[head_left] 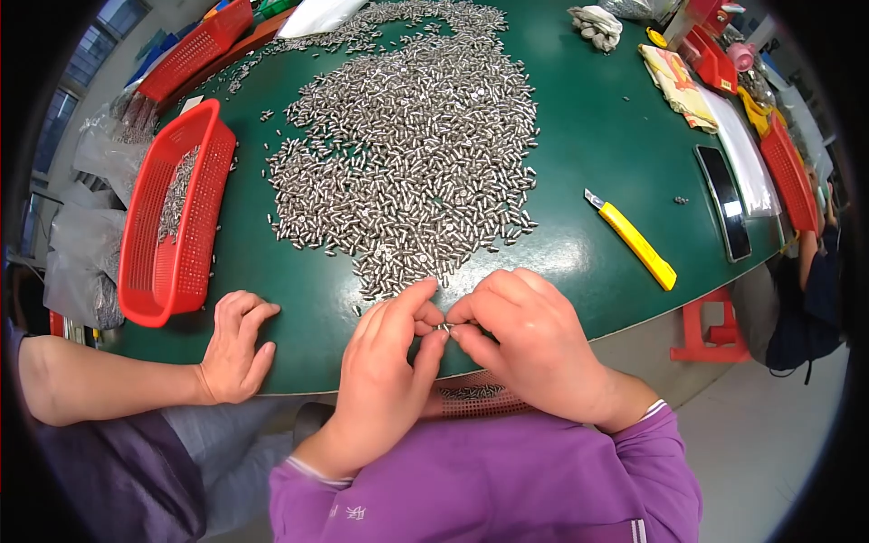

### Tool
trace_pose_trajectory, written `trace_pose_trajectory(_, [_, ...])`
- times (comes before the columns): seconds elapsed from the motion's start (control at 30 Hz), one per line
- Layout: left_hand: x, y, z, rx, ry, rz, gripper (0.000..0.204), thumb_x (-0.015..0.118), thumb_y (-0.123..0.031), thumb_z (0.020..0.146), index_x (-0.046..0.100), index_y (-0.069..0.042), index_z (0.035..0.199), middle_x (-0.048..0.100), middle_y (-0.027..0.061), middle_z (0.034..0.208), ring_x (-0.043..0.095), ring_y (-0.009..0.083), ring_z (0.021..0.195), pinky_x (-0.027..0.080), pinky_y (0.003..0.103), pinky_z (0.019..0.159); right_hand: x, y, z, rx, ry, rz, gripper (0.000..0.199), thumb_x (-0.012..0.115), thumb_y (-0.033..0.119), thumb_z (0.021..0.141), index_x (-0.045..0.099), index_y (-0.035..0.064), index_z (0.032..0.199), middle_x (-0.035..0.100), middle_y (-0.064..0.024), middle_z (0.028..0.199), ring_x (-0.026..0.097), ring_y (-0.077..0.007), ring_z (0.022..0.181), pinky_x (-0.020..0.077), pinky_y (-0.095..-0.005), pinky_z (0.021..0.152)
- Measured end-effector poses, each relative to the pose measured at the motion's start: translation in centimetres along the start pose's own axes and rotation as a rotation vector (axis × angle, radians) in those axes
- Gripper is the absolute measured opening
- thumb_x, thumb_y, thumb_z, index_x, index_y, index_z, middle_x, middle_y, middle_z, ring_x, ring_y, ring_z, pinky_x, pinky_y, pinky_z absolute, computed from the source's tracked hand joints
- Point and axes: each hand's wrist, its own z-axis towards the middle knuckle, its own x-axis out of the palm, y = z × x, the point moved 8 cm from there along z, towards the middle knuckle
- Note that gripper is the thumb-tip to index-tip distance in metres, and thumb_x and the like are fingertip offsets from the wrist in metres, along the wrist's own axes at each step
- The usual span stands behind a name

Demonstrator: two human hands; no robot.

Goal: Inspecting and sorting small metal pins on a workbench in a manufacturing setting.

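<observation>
Near the table's front edge, my left hand [382, 366] and my right hand [536, 351] meet fingertip to fingertip. Between them they pinch a small silvery metal part [444, 327], mostly hidden by the fingers. Both hands are closed on it. Just beyond my fingers spreads a large heap of small shiny cylindrical metal parts [412, 145], its near tip almost reaching my left fingers. Below my wrists, partly under the table edge, a red perforated basket [434, 405] holds more such metal parts.
Another person's hand [237, 353] rests on the green table [299, 299] at left. Beside it stands a red basket [201, 262] with metal parts. A yellow utility knife [638, 246], blade out, and a phone [724, 204] lie right. A white glove [596, 27] and red stool [711, 330] are farther off.
</observation>
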Motion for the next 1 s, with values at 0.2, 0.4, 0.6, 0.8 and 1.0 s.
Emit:
trace_pose_trajectory(0.2, [0.14, 0.24, 0.25, -0.016, 0.025, -0.016, 0.048, 0.07, 0.009, 0.08, 0.058, -0.001, 0.125, 0.064, 0.007, 0.095, 0.062, 0.0218, 0.088, 0.051, 0.035, 0.081, 0.07, -0.18, 0.23, 0.03, 0.024, 0.011, 0.015, 0.073, 0.006, 0.075, 0.062, 0.0073, 0.085, 0.055, -0.0074, 0.084, 0.057, -0.0286, 0.081, 0.0482, -0.0409, 0.07])
trace_pose_trajectory(0.4, [0.06, 0.19, 0.24, 0.015, 0.047, -0.032, 0.046, 0.071, 0.01, 0.079, 0.061, -0.003, 0.122, 0.065, 0.0034, 0.093, 0.061, 0.0172, 0.088, 0.049, 0.03, 0.079, -0.22, -0.23, 0.22, 0.038, 0.025, 0.041, 0.018, 0.078, 0.004, 0.073, 0.064, 0.0082, 0.084, 0.06, -0.0041, 0.083, 0.058, -0.0263, 0.077, 0.0483, -0.038, 0.069])
trace_pose_trajectory(0.6, [0.21, 0.71, -0.16, 0.027, 0.04, -0.078, 0.046, 0.071, 0.009, 0.079, 0.061, -0.005, 0.122, 0.065, 0.0018, 0.093, 0.062, 0.0154, 0.091, 0.049, 0.029, 0.082, 0.07, -0.38, 0.04, 0.005, 0.01, 0.065, 0.015, 0.075, 0.007, 0.075, 0.064, 0.009, 0.085, 0.056, -0.0062, 0.084, 0.057, -0.0287, 0.08, 0.048, -0.041, 0.07])
trace_pose_trajectory(0.8, [0.08, 0.5, -0.27, 0.023, -0.01, -0.061, 0.06, 0.07, 0.01, 0.08, 0.055, -0.005, 0.135, 0.065, 0.0022, 0.096, 0.062, 0.0145, 0.089, 0.049, 0.029, 0.082, 0.26, -0.61, -0.16, 0.009, 0.005, 0.071, 0.013, 0.075, 0.009, 0.076, 0.066, 0.0103, 0.085, 0.056, -0.0045, 0.084, 0.056, -0.0277, 0.08, 0.0473, -0.0401, 0.07])
trace_pose_trajectory(1.0, [0.05, 0.37, -0.24, 0.014, 0.044, -0.041, 0.065, 0.07, 0.012, 0.079, 0.053, -0.004, 0.139, 0.065, 0.003, 0.095, 0.062, 0.0157, 0.088, 0.051, 0.03, 0.08, 0.28, -0.73, -0.39, -0.005, -0.017, 0.064, 0.013, 0.076, 0.01, 0.077, 0.066, 0.0102, 0.085, 0.057, -0.0044, 0.084, 0.056, -0.0274, 0.078, 0.0471, -0.0402, 0.07])
